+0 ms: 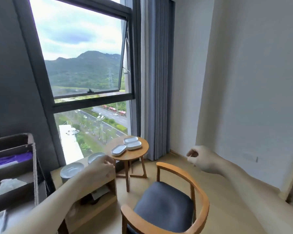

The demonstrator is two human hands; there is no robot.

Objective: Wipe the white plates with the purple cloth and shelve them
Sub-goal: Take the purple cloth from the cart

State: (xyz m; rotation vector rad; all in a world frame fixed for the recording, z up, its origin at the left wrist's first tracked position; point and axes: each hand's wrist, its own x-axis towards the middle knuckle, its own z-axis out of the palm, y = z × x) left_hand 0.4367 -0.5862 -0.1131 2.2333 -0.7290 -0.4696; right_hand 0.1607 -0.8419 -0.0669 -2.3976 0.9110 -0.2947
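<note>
Three white oblong plates [126, 146] lie on a small round wooden table [143, 152] by the window. Two round plates [72, 168] rest on a low wooden shelf unit [102, 184] at the left. The purple cloth [10, 159] lies in a dark rack [20, 166] at the far left. My left hand [100, 168] hovers over the shelf unit's top, fingers curled, holding nothing I can see. My right hand [201, 159] is raised in the air right of the table, fingers loosely closed and empty.
A wooden armchair [166, 200] with a dark seat stands in front of the round table. A tall window [85, 73] and grey curtain [154, 81] fill the back. White wall at right; wooden floor between chair and wall.
</note>
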